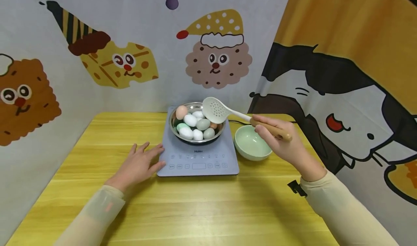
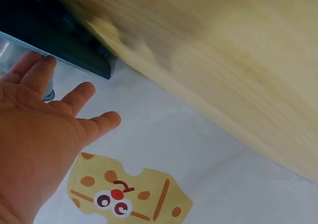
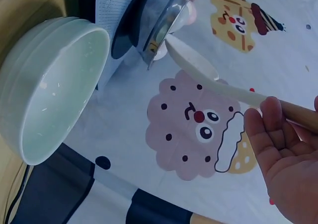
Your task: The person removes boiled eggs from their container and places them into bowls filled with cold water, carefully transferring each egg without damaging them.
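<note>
My right hand (image 1: 282, 139) grips the wooden handle of a white slotted spoon (image 1: 215, 110), whose perforated bowl overlaps the right rim of a steel pan (image 1: 172, 127). White, greenish and brown eggs (image 1: 190, 120) fill the pan. It stands on a pale blue induction cooker (image 1: 198, 161). Fingers spread, my left hand (image 1: 140, 165) has its fingertips at the cooker's left edge. In the right wrist view the spoon (image 3: 191, 60) reaches to the pan's rim, close to the eggs. The left wrist view shows the left hand (image 2: 44, 119) with straight fingers by the cooker's side.
A light green bowl (image 1: 252, 144) stands right beside the cooker, below the spoon's handle. A black cord (image 1: 239, 122) runs behind it. The yellow wooden table (image 1: 195, 210) meets a cartoon-printed cloth (image 1: 137, 97) at the back, and another printed curtain (image 1: 325, 87) hangs at the right.
</note>
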{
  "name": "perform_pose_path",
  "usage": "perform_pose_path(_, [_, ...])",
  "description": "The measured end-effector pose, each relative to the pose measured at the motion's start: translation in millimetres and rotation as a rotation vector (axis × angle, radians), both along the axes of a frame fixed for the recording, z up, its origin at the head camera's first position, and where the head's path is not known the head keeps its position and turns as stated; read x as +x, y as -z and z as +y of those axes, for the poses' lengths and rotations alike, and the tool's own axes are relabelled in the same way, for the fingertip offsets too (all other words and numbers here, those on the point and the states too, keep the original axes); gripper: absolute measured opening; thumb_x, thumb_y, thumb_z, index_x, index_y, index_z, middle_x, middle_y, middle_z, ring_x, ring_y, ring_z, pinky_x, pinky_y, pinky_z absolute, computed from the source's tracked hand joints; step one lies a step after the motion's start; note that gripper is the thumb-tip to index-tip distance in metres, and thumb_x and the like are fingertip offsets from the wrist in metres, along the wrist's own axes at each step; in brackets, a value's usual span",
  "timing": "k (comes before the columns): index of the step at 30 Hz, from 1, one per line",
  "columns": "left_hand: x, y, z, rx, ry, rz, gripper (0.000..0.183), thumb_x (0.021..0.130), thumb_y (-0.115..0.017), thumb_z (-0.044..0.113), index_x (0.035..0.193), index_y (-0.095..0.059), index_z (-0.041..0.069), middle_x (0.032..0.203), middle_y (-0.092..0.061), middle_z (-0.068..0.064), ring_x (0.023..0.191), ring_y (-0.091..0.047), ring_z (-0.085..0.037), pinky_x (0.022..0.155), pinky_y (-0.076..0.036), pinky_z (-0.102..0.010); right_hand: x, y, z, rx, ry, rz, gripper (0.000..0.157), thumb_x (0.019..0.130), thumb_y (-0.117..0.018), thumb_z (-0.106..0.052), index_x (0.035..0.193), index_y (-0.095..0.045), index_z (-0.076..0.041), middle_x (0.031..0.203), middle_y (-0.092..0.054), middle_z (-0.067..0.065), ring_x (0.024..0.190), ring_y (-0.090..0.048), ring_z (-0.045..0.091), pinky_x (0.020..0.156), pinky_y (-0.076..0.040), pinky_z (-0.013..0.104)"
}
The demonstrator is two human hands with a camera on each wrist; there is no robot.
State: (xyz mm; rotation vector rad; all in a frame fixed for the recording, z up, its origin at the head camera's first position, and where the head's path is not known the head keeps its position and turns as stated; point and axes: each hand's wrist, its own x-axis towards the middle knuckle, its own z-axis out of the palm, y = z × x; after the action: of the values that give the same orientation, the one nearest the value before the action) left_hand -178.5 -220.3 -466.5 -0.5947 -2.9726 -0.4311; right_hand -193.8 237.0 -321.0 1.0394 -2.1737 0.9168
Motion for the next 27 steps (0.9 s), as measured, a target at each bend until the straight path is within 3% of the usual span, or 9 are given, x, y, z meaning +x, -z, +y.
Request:
perform_pose_path(8, [-0.4,1.1,0,0.008,0.005,-0.004,0.059,0.106,-0.065,0.045,0.155,-0.058,0.013,0.163,-0.055,-0.008,0.150,-0.044,-0.056,0.122,-0.023,-0.081,-0.8,2.7,-6,0.023,-0.005,-0.127,0.038,0.093,-0.071,0.011,0.132,-0.073,0.006,0.117,-0.081,0.018,0.103,-0.073,-0.005,0.083,-0.056,0.006])
perform_pose_path(14, [0.6,0.8,1,0.035,0.004,-0.026,0.059,0.106,-0.065,0.044,0.156,-0.057,0.012,0.164,-0.054,-0.008,0.150,-0.044,-0.057,0.123,-0.023,-0.081,5.7,4.3,-15,-0.149,0.021,-0.289,0.030,0.100,-0.066,0.006,0.129,-0.075,0.004,0.110,-0.082,0.022,0.090,-0.078,0.004,0.082,-0.062,0.015])
perform_pose_path(18, [1.0,1.0,0,0.044,0.002,-0.031,0.059,0.107,-0.064,0.044,0.156,-0.056,0.012,0.164,-0.054,-0.008,0.150,-0.043,-0.057,0.123,-0.023,-0.081,9.0,4.3,-22,-0.268,0.030,-0.438,0.027,0.105,-0.065,-0.002,0.129,-0.076,0.001,0.111,-0.083,0.013,0.087,-0.080,0.009,0.085,-0.065,0.023])
perform_pose_path(20, [1.0,1.8,0,0.045,0.005,-0.029,0.059,0.107,-0.064,0.044,0.156,-0.056,0.013,0.164,-0.054,-0.009,0.149,-0.044,-0.057,0.122,-0.024,-0.081,10.9,5.6,-24,-0.272,0.029,-0.450,0.027,0.105,-0.065,-0.002,0.130,-0.075,0.001,0.111,-0.083,0.013,0.088,-0.079,0.008,0.085,-0.064,0.022])
perform_pose_path(27, [1.2,2.8,0,0.054,0.006,-0.039,0.059,0.108,-0.062,0.045,0.157,-0.055,0.013,0.165,-0.053,-0.008,0.150,-0.043,-0.056,0.123,-0.024,-0.080,19.9,5.6,-25,-0.268,-0.028,-0.364,0.028,0.102,-0.063,0.008,0.128,-0.074,0.008,0.110,-0.083,-0.005,0.087,-0.079,0.009,0.082,-0.063,0.019])
